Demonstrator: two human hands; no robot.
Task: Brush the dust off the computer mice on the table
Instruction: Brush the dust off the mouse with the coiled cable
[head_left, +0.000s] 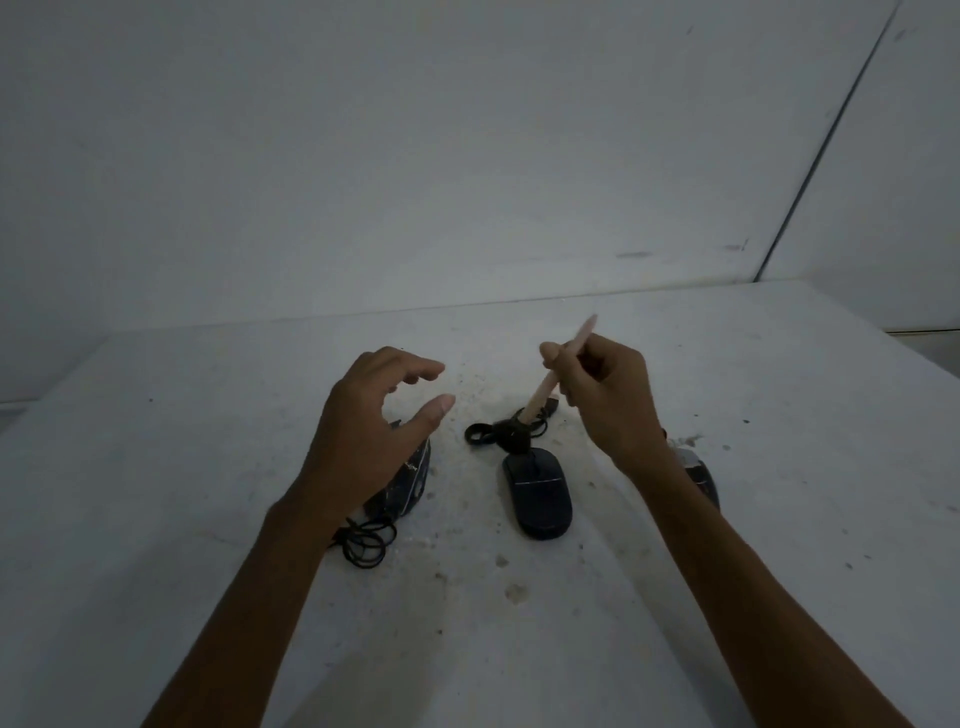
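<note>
Three dark computer mice lie on the white table (779, 519). The middle mouse (538, 491) shows in full, its bundled cable (511, 432) just beyond it. The left mouse (408, 483) is mostly hidden under my left hand (363, 431), which hovers above it with fingers relaxed and holds nothing. Its coiled cable (366, 543) lies near my wrist. The right mouse (701, 475) peeks out behind my right forearm. My right hand (608, 395) grips a thin pale brush handle (558, 371), its lower end pointing down at the middle mouse's cable bundle.
Dust and crumbs (514, 592) speckle the table around and in front of the mice. A pale wall (415, 156) rises behind the table's far edge. The table's right edge (914, 353) runs diagonally at far right.
</note>
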